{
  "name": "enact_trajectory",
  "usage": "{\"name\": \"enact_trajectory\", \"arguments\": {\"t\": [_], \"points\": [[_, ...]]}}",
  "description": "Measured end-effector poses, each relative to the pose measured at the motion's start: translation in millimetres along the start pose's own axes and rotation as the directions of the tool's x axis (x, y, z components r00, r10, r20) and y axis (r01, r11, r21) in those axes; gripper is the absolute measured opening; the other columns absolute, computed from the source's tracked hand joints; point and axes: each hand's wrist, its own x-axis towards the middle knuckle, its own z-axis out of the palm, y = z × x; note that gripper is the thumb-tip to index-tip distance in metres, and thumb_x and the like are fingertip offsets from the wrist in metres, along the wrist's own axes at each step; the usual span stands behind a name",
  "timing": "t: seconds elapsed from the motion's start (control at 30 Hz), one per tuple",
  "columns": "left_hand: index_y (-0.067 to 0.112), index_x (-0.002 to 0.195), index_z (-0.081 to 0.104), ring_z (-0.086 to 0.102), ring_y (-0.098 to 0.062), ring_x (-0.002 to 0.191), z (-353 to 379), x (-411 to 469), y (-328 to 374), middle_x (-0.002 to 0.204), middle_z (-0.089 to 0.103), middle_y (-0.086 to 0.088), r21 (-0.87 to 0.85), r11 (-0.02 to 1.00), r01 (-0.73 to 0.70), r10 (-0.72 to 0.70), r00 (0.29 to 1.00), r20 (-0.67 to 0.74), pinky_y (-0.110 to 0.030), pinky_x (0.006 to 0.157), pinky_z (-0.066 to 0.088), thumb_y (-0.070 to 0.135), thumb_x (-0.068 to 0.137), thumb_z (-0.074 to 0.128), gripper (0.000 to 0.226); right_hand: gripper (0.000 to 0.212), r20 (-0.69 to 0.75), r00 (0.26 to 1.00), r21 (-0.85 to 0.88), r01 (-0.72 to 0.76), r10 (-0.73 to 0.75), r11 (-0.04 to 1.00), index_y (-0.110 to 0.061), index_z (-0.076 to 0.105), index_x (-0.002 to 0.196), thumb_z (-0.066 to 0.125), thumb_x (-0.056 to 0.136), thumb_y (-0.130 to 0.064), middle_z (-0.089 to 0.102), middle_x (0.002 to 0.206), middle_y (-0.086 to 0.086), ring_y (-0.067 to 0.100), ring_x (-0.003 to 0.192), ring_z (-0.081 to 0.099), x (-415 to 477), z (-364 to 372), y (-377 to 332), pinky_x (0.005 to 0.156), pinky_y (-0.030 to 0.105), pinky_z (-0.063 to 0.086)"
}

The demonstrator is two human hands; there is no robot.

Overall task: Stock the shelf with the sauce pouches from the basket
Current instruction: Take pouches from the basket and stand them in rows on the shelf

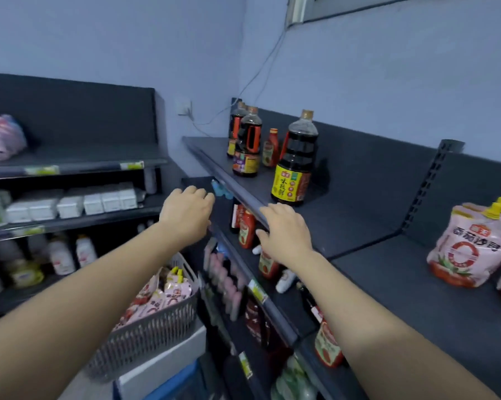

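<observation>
Both your hands are raised in the middle of the frame, in front of the dark shelf (359, 220), and neither holds anything. Your left hand (185, 213) hangs with its fingers curled downward and loosely together, just left of the top shelf's front edge. Your right hand (284, 229) is spread, palm down, with its fingertips at that front edge, in front of a red ketchup bottle (247, 230) on the level below.

The grey slatted basket (145, 333) sits in the lower centre-left, under your left forearm, resting on a white box (168, 362). Several pink sauce pouches (168, 293) with yellow caps lie inside it.

At the right edge of the frame, a pink pouch (471, 243) stands upright on the top shelf, with another partly cut off just beside it. Dark soy sauce bottles (295, 160) stand further back, in the upper centre.
</observation>
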Motion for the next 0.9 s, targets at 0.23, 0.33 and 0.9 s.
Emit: {"name": "enact_trajectory", "arguments": {"t": [0.23,0.33,0.9], "points": [[0.018,0.123,0.048,0.047,-0.022,0.122,66.4,-44.5,-85.6,0.126,0.056,0.0,0.02,0.994,0.103,-0.105,0.985,0.134,-0.036,0.092,0.039,0.042,0.088,0.057,0.043,0.044,0.127,0.99,0.05,0.052,-0.058,0.997,-0.017,0.052,0.13,0.057,0.089,-0.033,0.056,0.129,0.004,0.027,0.125,0.045,32.8,72.6,-78.7,0.098,0.039,0.038],[0.017,0.127,0.047,0.046,-0.023,0.121,94.8,-57.8,-110.6,0.127,0.055,-0.001,0.014,0.987,0.161,-0.161,0.965,0.209,-0.036,0.092,0.039,0.039,0.09,0.054,0.044,0.042,0.189,0.979,0.079,0.067,-0.081,0.995,-0.016,0.054,0.126,0.057,0.088,-0.033,0.057,0.127,0.005,0.027,0.123,0.046,43.6,102.8,-100.8,0.098,0.038,0.04],[0.016,0.118,0.054,0.051,-0.026,0.118,284.7,-73.2,-149.5,0.124,0.059,-0.006,0.003,0.912,0.41,-0.336,0.744,0.578,-0.038,0.095,0.041,0.029,0.09,0.053,0.031,0.037,0.532,0.818,0.175,0.144,-0.217,0.974,-0.024,0.053,0.124,0.058,0.088,-0.033,0.061,0.12,0.005,0.028,0.116,0.051,112.8,307.2,-125.3,0.093,0.04,0.043]]}}
